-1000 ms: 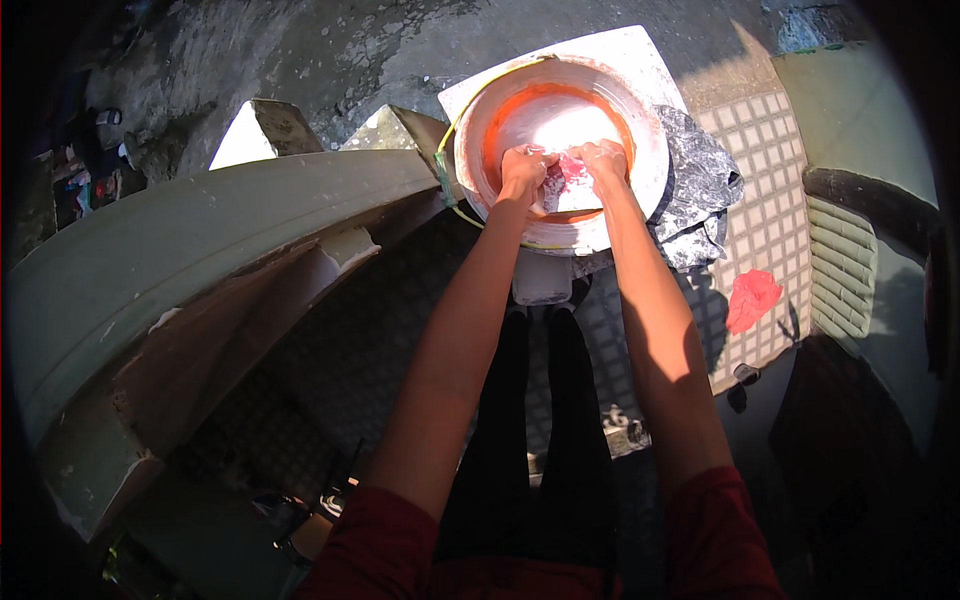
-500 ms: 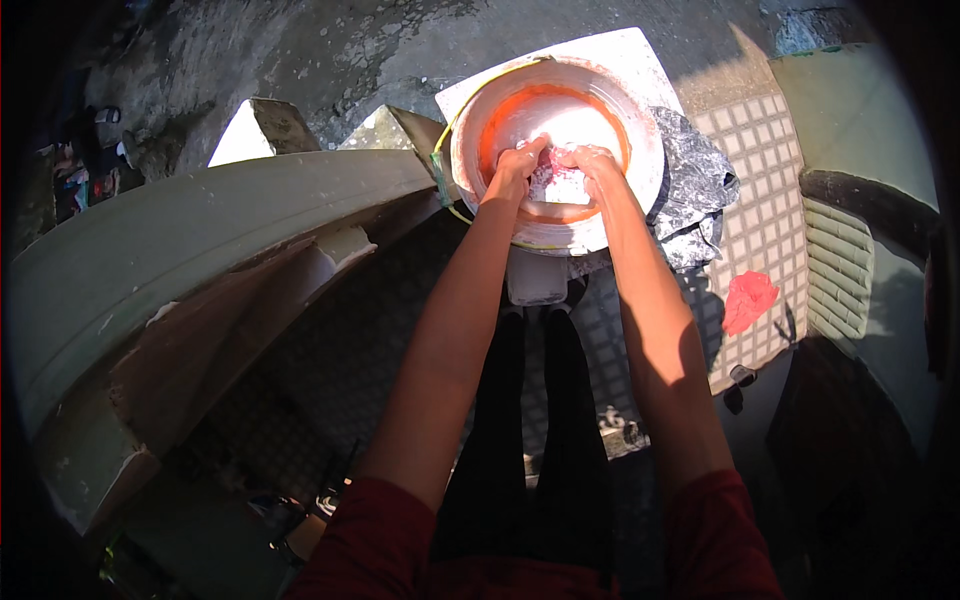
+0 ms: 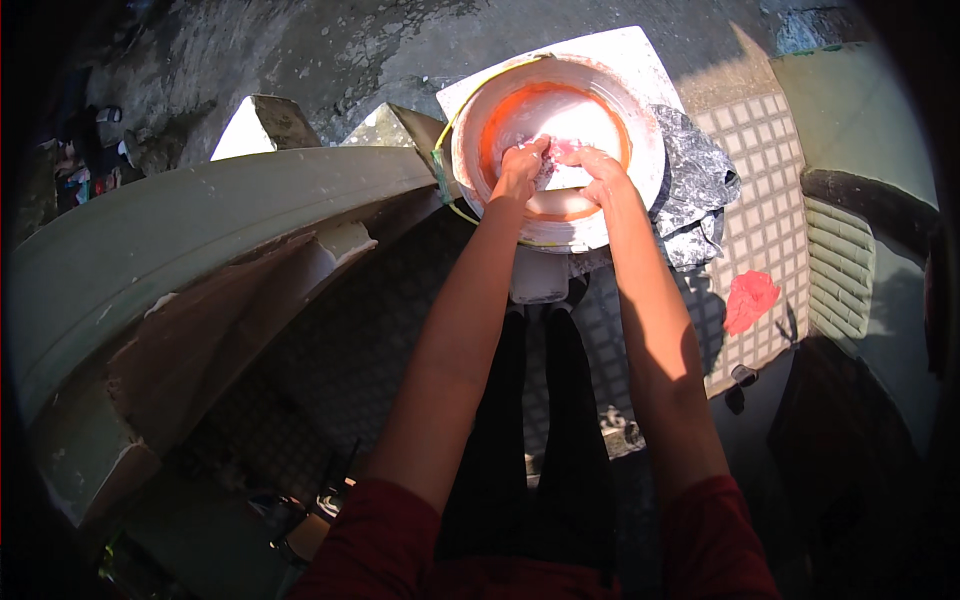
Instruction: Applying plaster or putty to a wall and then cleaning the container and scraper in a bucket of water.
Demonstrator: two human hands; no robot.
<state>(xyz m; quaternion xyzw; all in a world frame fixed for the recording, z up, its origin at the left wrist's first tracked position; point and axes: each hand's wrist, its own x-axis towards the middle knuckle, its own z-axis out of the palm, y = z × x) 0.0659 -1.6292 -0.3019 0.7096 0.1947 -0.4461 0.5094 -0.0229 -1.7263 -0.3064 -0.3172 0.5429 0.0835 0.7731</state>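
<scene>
Red shrinks between my left hand point(image 3: 518, 172) and right hand point(image 3: 604, 172): a second ago a bold patch showed there, now just a paler scrap of pinkish-red material point(image 3: 552, 165). That leaves the handling harder to follow, the piece mostly covered, lying inside the bucket point(image 3: 648, 135) at upper centre.

Left thumb's up, its fingers curling down out of sight; right fingers angle inward, close together. Whether either side is pinching anything, I can't tell.

Textures now! Round, pale, smeared bucket wall, vivid orange band point(image 3: 495, 125) inside, whitish contents glaring too hard to read as foam or liquid. Thin yellow handle point(image 3: 437, 158) curves round the left edge. Beneath sits a flat white slab point(image 3: 625, 45); beside it, crumpled grey-and-white cloth point(image 3: 690, 165). Toward the right, wrinkled red sheeting point(image 3: 750, 300) lies on gridded tiles point(image 3: 760, 180).
</scene>
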